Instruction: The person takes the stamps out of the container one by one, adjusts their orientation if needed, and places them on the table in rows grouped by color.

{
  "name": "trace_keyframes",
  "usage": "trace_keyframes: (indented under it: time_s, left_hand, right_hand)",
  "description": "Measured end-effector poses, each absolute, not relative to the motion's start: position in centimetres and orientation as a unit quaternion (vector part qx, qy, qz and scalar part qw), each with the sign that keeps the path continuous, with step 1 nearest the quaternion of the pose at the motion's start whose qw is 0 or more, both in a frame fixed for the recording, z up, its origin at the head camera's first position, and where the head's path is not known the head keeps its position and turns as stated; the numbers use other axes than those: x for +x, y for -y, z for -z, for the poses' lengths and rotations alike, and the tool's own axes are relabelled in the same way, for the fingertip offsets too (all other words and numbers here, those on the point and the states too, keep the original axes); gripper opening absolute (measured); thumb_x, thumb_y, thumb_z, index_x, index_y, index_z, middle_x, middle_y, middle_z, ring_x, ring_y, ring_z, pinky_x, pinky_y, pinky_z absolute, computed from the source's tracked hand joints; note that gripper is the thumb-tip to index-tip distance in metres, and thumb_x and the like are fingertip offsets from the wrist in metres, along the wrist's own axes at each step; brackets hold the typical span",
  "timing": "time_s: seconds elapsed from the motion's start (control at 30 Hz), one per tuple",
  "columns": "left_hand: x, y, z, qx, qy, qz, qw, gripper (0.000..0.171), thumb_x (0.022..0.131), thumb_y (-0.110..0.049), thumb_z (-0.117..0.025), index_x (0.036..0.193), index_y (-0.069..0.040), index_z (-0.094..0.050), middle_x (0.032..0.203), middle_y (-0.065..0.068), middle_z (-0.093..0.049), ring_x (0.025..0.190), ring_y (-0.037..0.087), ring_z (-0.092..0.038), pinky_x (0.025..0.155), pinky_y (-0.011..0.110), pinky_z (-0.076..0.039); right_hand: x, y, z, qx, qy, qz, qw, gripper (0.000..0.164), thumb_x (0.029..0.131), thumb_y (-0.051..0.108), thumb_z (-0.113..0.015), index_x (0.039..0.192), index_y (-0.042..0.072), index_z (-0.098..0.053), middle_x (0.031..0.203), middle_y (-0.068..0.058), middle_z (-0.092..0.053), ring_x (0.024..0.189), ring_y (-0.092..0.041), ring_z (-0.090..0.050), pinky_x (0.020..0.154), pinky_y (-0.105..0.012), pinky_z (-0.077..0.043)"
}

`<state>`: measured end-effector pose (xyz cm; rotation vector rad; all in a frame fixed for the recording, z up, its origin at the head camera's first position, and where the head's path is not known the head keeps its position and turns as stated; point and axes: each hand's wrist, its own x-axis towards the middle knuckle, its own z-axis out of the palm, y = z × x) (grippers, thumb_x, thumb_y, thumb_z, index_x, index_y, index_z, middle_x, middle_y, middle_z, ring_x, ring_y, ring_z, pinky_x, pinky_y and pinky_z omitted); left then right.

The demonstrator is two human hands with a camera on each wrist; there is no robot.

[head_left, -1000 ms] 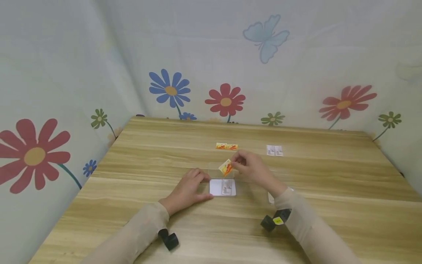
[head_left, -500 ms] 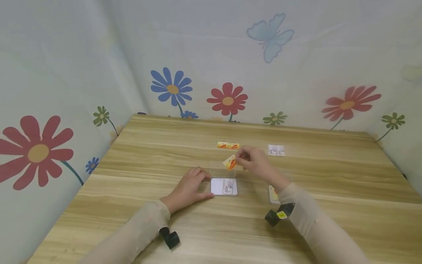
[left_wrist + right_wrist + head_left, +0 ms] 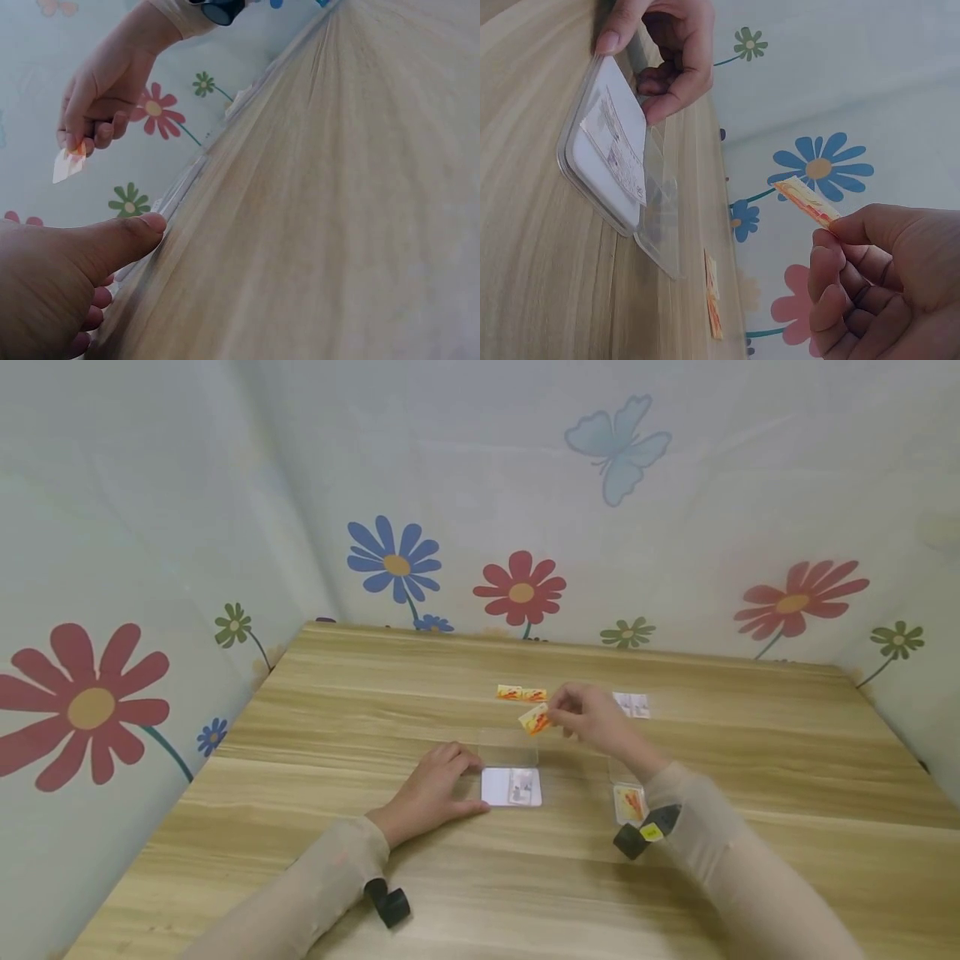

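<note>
My right hand pinches a small yellow-and-orange printed card between thumb and fingertips, raised above the table and slightly tilted. On the table below it lies a clear plastic case with its hinged lid laid back. White lines the case, and a small grey printed card rests on its right half. My left hand holds the case at its left end, thumb at the near corner and fingers at the far one. In the left wrist view the case is mostly hidden behind the left thumb.
Two more yellow-and-orange cards lie side by side farther back. Grey printed cards are partly behind my right hand. A second clear case holding a yellow-and-orange card sits near my right wrist. A flowered curtain stands behind the wooden table.
My right hand has moved back and slightly right with the card, away from the first case, uncovering more of the second case. The left hand stays at the first case.
</note>
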<state>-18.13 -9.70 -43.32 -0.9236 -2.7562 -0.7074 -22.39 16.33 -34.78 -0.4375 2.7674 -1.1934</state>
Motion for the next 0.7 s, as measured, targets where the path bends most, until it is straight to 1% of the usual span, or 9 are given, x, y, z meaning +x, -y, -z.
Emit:
trace_keyframes:
  time_s: [0.13,0.23,0.4,0.47,0.5,0.6,0.7]
  left_hand:
    - [-18.1,9.6,43.5,-0.31,0.919,0.232,0.08,0.05,0.073,-0.04,-0.08,0.11,-0.01,-0.063,0.108,0.003,-0.06,0.105,0.022,-0.054,0.096,0.039,-0.044]
    - [-18.2,9.6,43.6,-0.309,0.919,0.231,0.08,0.051,0.073,-0.04,-0.08,0.11,-0.01,-0.063,0.108,0.002,-0.06,0.105,0.021,-0.054,0.096,0.039,-0.044]
    - [-18.1,9.5,43.8,-0.307,0.92,0.232,0.078,0.051,0.072,-0.039,-0.081,0.11,-0.01,-0.063,0.108,0.002,-0.06,0.105,0.021,-0.054,0.095,0.039,-0.044]
    - [-18.0,9.4,44.0,-0.306,0.92,0.233,0.078,0.05,0.073,-0.039,-0.081,0.11,-0.01,-0.063,0.108,0.002,-0.06,0.105,0.021,-0.054,0.095,0.039,-0.044]
    - [-18.0,9.4,44.0,-0.305,0.92,0.234,0.078,0.05,0.073,-0.039,-0.081,0.11,-0.01,-0.063,0.108,0.002,-0.06,0.105,0.021,-0.054,0.095,0.039,-0.044]
    - [-17.9,9.4,44.0,-0.303,0.92,0.235,0.078,0.05,0.073,-0.039,-0.081,0.11,-0.01,-0.063,0.108,0.002,-0.06,0.105,0.021,-0.054,0.095,0.039,-0.045]
    - [-17.9,9.4,44.1,-0.302,0.92,0.235,0.079,0.05,0.073,-0.039,-0.081,0.11,-0.01,-0.063,0.108,0.002,-0.06,0.105,0.021,-0.054,0.095,0.04,-0.045]
  right_hand:
    - [-22.7,-16.8,34.7,-0.136,-0.904,0.402,0.051,0.013,0.091,0.014,-0.062,0.099,0.004,-0.061,0.087,-0.011,-0.065,0.066,-0.015,-0.058,0.056,-0.024,-0.048]
    - [-23.0,-17.3,34.8,-0.133,-0.902,0.408,0.055,0.014,0.092,0.015,-0.062,0.1,0.004,-0.061,0.09,-0.015,-0.065,0.067,-0.015,-0.058,0.057,-0.024,-0.048]
    - [-23.4,-17.8,34.8,-0.12,-0.902,0.41,0.06,0.016,0.093,0.019,-0.06,0.102,0.006,-0.06,0.095,-0.018,-0.064,0.07,-0.018,-0.058,0.06,-0.025,-0.048]
    - [-23.7,-17.9,34.7,-0.119,-0.901,0.413,0.06,0.016,0.094,0.019,-0.06,0.103,0.005,-0.059,0.091,-0.015,-0.063,0.071,-0.019,-0.057,0.059,-0.025,-0.048]
    - [-23.8,-17.9,34.7,-0.121,-0.9,0.415,0.059,0.017,0.094,0.019,-0.059,0.103,0.004,-0.059,0.091,-0.016,-0.062,0.071,-0.02,-0.057,0.059,-0.024,-0.047]
    - [-24.3,-18.0,34.4,-0.13,-0.899,0.415,0.052,0.017,0.095,0.016,-0.058,0.103,0.002,-0.058,0.086,-0.011,-0.061,0.071,-0.022,-0.057,0.057,-0.022,-0.046]
    - [-24.7,-18.0,34.0,-0.133,-0.901,0.41,0.045,0.017,0.095,0.015,-0.058,0.103,0.0,-0.058,0.085,-0.008,-0.06,0.07,-0.02,-0.056,0.056,-0.022,-0.046]
